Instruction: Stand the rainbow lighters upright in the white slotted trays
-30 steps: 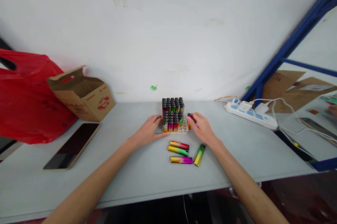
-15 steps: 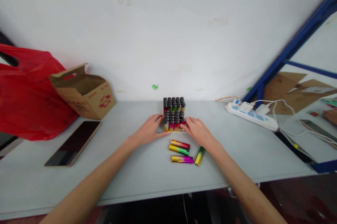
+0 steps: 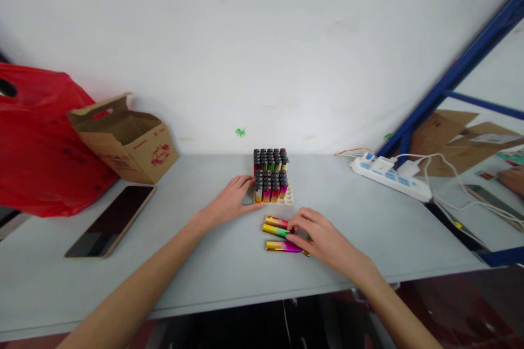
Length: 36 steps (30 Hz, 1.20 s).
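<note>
Several lighters (image 3: 267, 186) stand upright in rows in a white tray (image 3: 289, 196) near the wall, with bare slots showing at its right side. My left hand (image 3: 233, 196) rests at the tray's left side, thumb and fingers apart, touching its edge. Closer to me, my right hand (image 3: 319, 234) is over the loose lighters, its fingertips at the right end of a yellow-green lighter (image 3: 275, 230). A red-yellow lighter (image 3: 276, 222) lies behind that one, and a purple-gold lighter (image 3: 282, 246) in front. Another gold lighter is mostly hidden under my right hand.
A black phone (image 3: 110, 222), an open cardboard box (image 3: 147, 152) and a red bag (image 3: 45, 147) are on the left. On the right lie a white power strip (image 3: 391, 178) with cables and a blue frame (image 3: 442, 87). Another person's hand (image 3: 512, 178) shows at the far right.
My right hand has moved from the tray toward me, to the loose lighters. A lighter now stands in the tray where its fingers were. My left hand stays at the tray.
</note>
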Available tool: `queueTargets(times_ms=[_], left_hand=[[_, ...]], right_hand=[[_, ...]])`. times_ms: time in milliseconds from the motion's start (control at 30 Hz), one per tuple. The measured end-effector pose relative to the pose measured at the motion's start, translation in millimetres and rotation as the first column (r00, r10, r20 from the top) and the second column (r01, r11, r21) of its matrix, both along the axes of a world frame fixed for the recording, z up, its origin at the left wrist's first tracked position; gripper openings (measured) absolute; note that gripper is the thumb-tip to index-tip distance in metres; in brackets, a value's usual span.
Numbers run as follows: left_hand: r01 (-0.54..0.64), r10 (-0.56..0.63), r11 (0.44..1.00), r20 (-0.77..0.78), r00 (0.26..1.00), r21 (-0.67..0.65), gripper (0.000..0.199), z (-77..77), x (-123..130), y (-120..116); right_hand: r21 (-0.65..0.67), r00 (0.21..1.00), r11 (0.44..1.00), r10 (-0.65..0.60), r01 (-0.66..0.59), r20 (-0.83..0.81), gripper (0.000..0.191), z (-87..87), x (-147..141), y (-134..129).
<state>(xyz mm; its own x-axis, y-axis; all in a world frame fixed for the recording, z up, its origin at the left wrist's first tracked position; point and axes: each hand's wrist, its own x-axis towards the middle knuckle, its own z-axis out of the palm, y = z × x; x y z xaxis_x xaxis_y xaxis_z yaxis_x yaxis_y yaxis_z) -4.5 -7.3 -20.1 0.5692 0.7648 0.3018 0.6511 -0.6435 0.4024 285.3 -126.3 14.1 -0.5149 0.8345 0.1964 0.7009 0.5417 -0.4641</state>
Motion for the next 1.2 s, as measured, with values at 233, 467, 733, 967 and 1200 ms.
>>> queueTargets(times_ms=[233,467,733,967,1200], left_hand=[[0.010,-0.010,1.000,0.000,1.000,-0.003,0.074,2.9,-0.6,-1.3],[0.002,-0.002,1.000,0.006,1.000,0.012,0.074,-3.8,-0.7,2.6],[0.004,-0.004,1.000,0.005,1.000,0.015,0.074,-5.0,-1.8,4.2],[-0.003,0.003,1.000,-0.012,1.000,0.005,0.075,-2.3,-0.9,2.9],[-0.013,0.013,1.000,-0.038,0.999,0.001,0.079,-1.8,-0.8,3.2]], right_hand=[[-0.022,0.999,0.999,-0.034,0.035,0.020,0.005,-13.1,-6.0,3.8],[-0.185,0.856,0.981,-0.149,0.064,-0.495,0.022,-1.7,4.7,18.8],[-0.506,0.499,0.861,-0.419,-0.046,-0.758,0.048,17.3,10.2,64.5],[-0.534,0.516,0.837,-0.512,0.118,-0.687,0.059,-2.6,8.5,99.6],[-0.359,0.591,0.864,-0.503,0.352,-0.631,0.053,-28.4,15.0,99.9]])
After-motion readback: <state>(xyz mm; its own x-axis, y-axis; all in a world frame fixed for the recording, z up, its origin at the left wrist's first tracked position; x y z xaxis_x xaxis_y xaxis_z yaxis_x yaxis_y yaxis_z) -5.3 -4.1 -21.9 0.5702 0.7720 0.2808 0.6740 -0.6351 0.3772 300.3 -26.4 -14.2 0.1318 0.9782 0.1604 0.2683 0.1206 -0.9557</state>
